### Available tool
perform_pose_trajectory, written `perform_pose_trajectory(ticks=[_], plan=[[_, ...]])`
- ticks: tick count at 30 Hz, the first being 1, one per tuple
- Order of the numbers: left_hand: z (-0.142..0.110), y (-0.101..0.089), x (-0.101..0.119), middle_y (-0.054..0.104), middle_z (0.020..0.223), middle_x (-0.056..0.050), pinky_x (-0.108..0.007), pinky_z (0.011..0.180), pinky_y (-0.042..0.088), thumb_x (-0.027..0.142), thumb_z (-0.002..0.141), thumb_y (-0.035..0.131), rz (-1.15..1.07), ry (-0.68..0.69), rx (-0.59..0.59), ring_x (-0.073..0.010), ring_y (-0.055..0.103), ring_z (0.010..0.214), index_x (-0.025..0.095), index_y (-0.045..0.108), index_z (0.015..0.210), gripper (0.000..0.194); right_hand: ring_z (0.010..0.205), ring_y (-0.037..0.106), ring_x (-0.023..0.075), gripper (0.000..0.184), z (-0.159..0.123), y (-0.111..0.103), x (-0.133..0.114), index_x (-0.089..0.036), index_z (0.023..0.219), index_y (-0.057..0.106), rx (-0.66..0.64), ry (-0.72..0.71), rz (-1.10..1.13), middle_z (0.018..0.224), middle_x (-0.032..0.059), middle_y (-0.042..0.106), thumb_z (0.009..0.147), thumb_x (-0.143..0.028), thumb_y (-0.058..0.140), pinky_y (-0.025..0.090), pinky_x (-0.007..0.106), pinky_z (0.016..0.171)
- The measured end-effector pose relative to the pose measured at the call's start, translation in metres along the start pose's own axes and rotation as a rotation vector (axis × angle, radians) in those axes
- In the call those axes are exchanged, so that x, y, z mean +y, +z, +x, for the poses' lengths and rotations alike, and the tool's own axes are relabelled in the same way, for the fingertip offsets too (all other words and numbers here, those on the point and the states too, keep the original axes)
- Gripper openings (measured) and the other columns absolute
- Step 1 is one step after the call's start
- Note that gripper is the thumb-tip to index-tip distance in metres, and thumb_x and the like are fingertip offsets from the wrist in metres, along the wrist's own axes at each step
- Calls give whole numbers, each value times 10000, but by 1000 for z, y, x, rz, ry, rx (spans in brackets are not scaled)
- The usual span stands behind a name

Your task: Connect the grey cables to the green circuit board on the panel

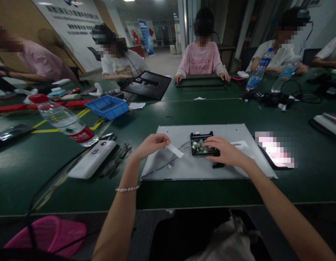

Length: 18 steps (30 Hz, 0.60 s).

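A smooth dark-green tabletop [146, 116] bears a flat, pale-grey rectangular panel [188, 172]. Over the panel, the left hand [153, 145] pinches a thin white strip [175, 149]; the right hand [227, 151] curves over a black-framed green circuit board [198, 148] lying on it, its grip impossible to tell. Left of the panel lies a rounded white plastic block [92, 160].

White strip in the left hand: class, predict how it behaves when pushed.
The white strip is probably light: the left hand holds it by one end. It looks thin, so likely bends if pushed, yet juts out fairly straight, suggesting slight stiffness.
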<state>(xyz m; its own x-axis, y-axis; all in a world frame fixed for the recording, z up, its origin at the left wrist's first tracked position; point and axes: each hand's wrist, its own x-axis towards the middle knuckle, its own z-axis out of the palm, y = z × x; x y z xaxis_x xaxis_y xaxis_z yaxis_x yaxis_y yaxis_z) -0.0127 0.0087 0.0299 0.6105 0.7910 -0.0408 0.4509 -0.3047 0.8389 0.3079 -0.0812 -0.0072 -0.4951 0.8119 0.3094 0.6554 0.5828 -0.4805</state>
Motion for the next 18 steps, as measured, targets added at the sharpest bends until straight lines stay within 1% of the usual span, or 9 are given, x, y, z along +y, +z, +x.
perform_pose_trajectory(ticks=[2, 4, 8, 13, 15, 18], plan=[[2, 5, 0, 622, 780, -21, -251, 666, 441, 350, 791, 554, 26, 3, -47, -126, 555, 698, 158, 622, 833, 208, 1241, 399, 265, 534, 0, 3, -1, -299, 1257, 519, -48, -34, -2, 1302, 57, 488, 747, -369, 661, 350, 483, 1030], [4, 9, 0, 615, 757, -13, -238, 641, 430, 356, 796, 549, 52, 3, -74, -119, 547, 670, 159, 624, 830, 213, 1271, 363, 273, 537, 1, 9, -3, -294, 1275, 503, -67, -36, -25, 1335, 61, 457, 763, -381, 642, 336, 494, 1041], [6, 13, -3, 583, 680, 7, -220, 589, 405, 357, 801, 539, 101, -1, -81, -108, 518, 609, 163, 627, 829, 215, 1316, 302, 266, 525, 3, 19, -9, -304, 1345, 414, -12, 10, -72, 1408, 54, 370, 838, -317, 546, 309, 504, 1065], [8, 14, -7, 610, 700, 1, -233, 625, 422, 343, 793, 528, 185, 9, -59, -120, 548, 637, 176, 639, 834, 205, 1344, 257, 277, 595, 3, 15, -14, -333, 1388, 332, 5, 6, -79, 1444, 38, 328, 836, -349, 554, 298, 526, 1072], [8, 14, -8, 623, 712, -6, -240, 638, 430, 336, 791, 522, 203, 8, -57, -125, 562, 649, 175, 642, 847, 209, 1354, 242, 266, 589, 6, 13, -20, -318, 1394, 327, 5, -16, -89, 1450, 35, 330, 846, -351, 542, 279, 512, 1090], [8, 15, -8, 628, 713, -8, -244, 652, 433, 325, 788, 521, 247, 9, -62, -129, 571, 658, 171, 642, 862, 209, 1359, 247, 241, 575, 13, 16, -38, -276, 1397, 334, -28, -108, -93, 1445, 43, 356, 858, -343, 523, 253, 468, 1116]])
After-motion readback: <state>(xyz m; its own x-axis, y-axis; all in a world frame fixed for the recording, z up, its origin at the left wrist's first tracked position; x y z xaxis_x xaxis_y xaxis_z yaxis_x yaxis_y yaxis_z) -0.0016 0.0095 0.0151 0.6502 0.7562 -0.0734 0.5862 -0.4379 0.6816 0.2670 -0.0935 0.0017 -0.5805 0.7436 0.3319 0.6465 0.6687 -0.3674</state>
